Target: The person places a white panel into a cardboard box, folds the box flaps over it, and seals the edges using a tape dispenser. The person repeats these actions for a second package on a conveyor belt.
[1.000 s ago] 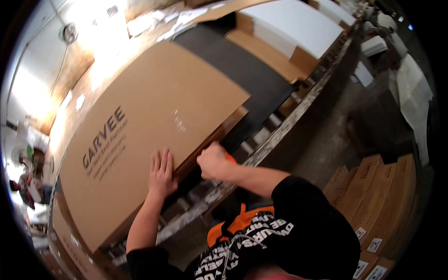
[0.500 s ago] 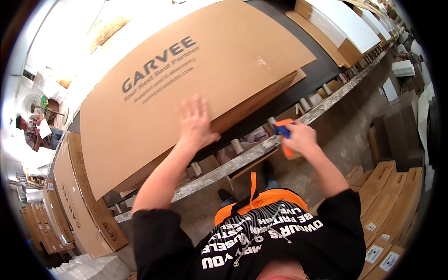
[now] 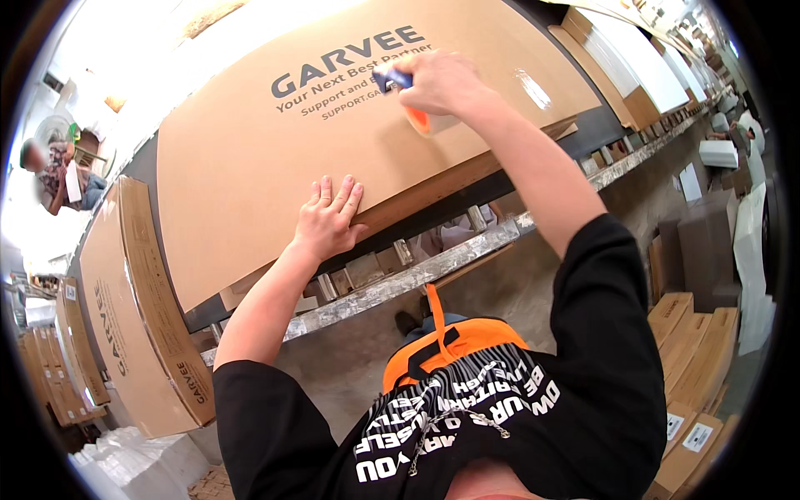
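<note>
A large brown cardboard box point(image 3: 250, 175) with dark print lies across the conveyor, its broad top face toward me. My left hand point(image 3: 327, 221) rests on that face close to its near edge, fingers spread. Above the box's right half, my right hand point(image 3: 446, 82) is closed round a blue and orange tape dispenser point(image 3: 418, 119), partly smeared by motion. The fingers hide much of its handle, and its shadow falls on the cardboard below. A shiny strip of clear tape point(image 3: 532, 88) shows on the box near its right end.
The conveyor's metal rail point(image 3: 400, 273) and its rollers run between me and the box. An opened carton with white contents point(image 3: 637, 67) stands farther right. Another large box point(image 3: 137, 308) leans at left. Flat cartons point(image 3: 696, 350) are stacked at right. A seated person point(image 3: 62, 175) is at far left.
My right hand has carried the tape dispenser from beside the rail up and left over the box. My left hand still lies on the box near its edge. The view has shifted slightly.
</note>
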Tool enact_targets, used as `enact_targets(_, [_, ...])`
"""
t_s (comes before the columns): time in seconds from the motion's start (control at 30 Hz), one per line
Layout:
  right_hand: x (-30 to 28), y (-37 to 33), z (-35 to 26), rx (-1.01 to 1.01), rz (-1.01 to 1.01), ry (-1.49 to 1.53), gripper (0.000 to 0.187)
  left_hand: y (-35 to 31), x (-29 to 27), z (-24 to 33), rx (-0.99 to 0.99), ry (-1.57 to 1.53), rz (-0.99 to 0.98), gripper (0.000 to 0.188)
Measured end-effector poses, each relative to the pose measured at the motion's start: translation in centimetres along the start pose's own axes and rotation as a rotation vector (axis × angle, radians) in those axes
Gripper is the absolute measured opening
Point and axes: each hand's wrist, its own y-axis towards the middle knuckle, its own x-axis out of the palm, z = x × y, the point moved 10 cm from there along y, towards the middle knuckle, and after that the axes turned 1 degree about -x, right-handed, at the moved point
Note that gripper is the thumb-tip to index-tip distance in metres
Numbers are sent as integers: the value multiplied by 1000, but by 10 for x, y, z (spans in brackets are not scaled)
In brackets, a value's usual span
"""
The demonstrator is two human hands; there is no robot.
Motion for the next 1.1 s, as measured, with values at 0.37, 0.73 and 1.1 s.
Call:
enact_targets(0.37, [121, -157, 1, 6, -399, -151, 24, -16, -9, -2, -29, -30, 98, 72])
enact_targets(0.73, [185, -198, -79, 55, -593, -84, 49, -30, -15, -7, -34, -25, 124, 72])
enact_targets(1.1, [50, -138, -271, -126, 86, 167, 47, -233, -58, -134, -204, -87, 154, 73])
